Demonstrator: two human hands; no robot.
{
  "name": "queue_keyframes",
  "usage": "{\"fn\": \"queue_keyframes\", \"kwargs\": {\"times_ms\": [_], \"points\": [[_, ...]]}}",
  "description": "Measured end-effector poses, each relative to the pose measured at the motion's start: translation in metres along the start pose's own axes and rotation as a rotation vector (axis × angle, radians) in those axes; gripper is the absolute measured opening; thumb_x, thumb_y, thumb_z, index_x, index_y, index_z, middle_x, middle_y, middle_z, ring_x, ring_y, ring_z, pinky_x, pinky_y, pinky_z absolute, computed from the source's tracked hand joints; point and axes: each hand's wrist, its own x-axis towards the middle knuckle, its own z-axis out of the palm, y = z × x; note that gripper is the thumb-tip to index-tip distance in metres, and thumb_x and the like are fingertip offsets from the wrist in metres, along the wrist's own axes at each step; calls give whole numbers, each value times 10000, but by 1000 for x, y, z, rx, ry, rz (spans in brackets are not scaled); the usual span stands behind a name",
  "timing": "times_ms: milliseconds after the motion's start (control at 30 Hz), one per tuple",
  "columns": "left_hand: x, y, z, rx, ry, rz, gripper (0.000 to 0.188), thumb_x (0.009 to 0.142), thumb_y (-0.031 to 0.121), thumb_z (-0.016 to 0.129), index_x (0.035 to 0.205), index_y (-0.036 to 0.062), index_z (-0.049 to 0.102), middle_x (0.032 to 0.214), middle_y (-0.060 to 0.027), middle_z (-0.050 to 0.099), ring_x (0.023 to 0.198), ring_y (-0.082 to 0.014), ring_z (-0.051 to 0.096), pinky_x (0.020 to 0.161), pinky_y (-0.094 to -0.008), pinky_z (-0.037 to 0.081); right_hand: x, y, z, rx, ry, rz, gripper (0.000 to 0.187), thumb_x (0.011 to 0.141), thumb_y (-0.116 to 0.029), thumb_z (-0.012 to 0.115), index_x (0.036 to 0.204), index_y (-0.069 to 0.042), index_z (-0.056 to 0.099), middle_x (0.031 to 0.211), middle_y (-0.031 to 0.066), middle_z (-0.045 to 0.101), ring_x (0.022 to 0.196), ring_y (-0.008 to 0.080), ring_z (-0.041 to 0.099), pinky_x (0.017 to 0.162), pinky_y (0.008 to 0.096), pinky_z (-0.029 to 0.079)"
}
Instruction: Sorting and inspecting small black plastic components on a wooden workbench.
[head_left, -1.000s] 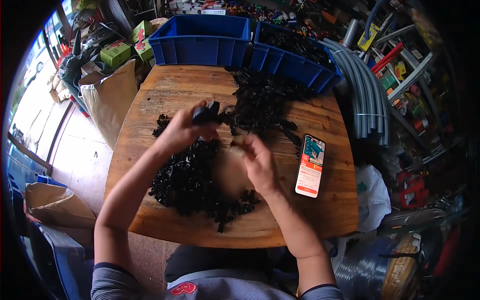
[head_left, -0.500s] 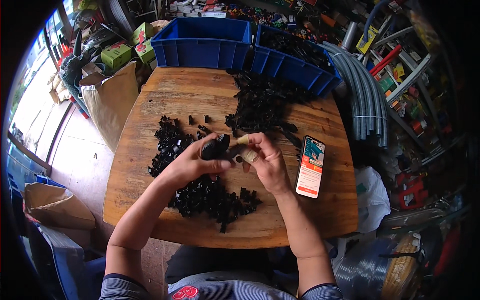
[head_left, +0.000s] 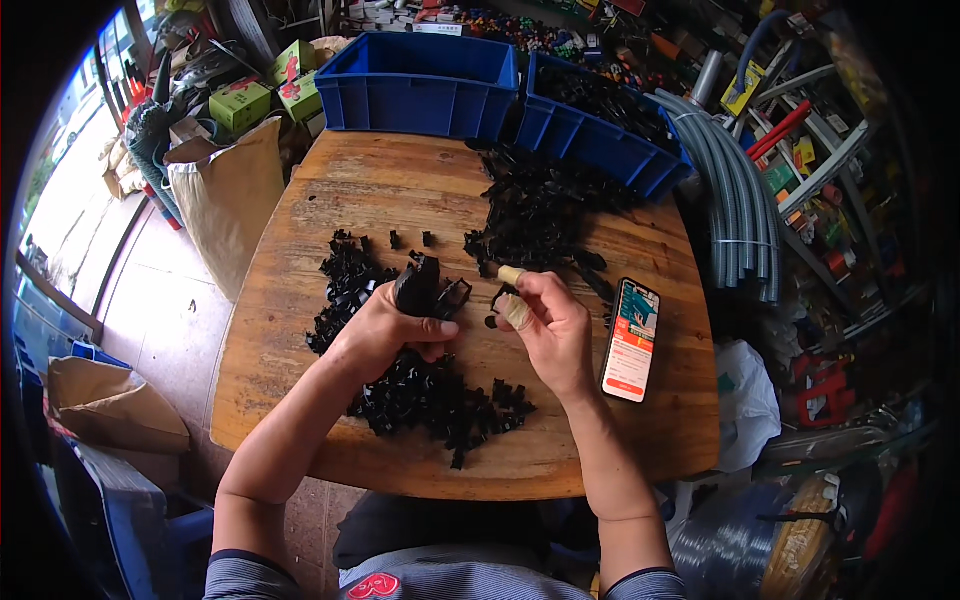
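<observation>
I see the left hand [head_left: 385,328] curled closed round a black part [head_left: 417,287]; the right hand [head_left: 552,328] pinches a small black piece [head_left: 500,297] above the wooden table [head_left: 283,245].

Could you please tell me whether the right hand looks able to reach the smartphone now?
Probably yes: the smartphone lies beside the right hand, with nothing visible between them, though that hand seems to hold a small black piece.

Black plastic parts [head_left: 418,286]: elongated, clustered in left hand [head_left: 384,328]
Small black piece [head_left: 500,295]: pinched in right hand [head_left: 553,328], partly hidden
</observation>
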Motion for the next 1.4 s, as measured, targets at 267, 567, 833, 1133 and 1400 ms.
{"fn": "queue_keyframes", "kwargs": {"times_ms": [267, 567, 833, 1133, 1400], "points": [[-2, 1, -2, 182, 98, 12, 270, 739, 120, 696, 948, 7, 567, 670, -51, 615, 506, -81, 496, 468, -224, 397, 1, -5, 6, -91, -66, -216, 223, 842, -29, 585, 1057, 27, 575, 903, 39, 563, 748, 85, 578, 676, 207, 493], [-10, 12, 0, 435, 112, 52, 218, 739, 176, 718, 792, -6, 612, 677, 13, 589, 622, -51, 481, 583, -237, 413, -4, -14, 7, 2, 29, -83, 164, 789, -5, 644, 949, 23, 615, 877, 25, 582, 792, 88, 553, 704, 192, 449], [-5, 0, -4, 470, 108, 187, 215, 710, 172, 733, 832, 31, 626, 644, 25, 578, 569, -46, 476, 526, -222, 389, -3, -7, 0, -132, -123, -134, 175, 830, -25, 597, 982, 61, 592, 900, 55, 573, 776, 116, 598, 692, 228, 499], [-12, 9, -3, 440, -20, 129, 182, 710, 126, 715, 820, 16, 619, 663, 3, 601, 599, -55, 530, 553, -216, 419, -3, -13, -2, 79, -342, 171, 236, 886, -153, 543, 1013, 37, 600, 797, 37, 586, 679, 100, 592, 624, 212, 487], [-16, 12, 7, 413, 58, 31, 146, 724, 131, 684, 795, 18, 627, 611, 7, 572, 548, -39, 491, 504, -217, 391, -1, -15, 0, 115, -382, 249, 265, 898, -192, 529, 1035, 26, 591, 768, 33, 594, 655, 95, 584, 583, 220, 476]]}}
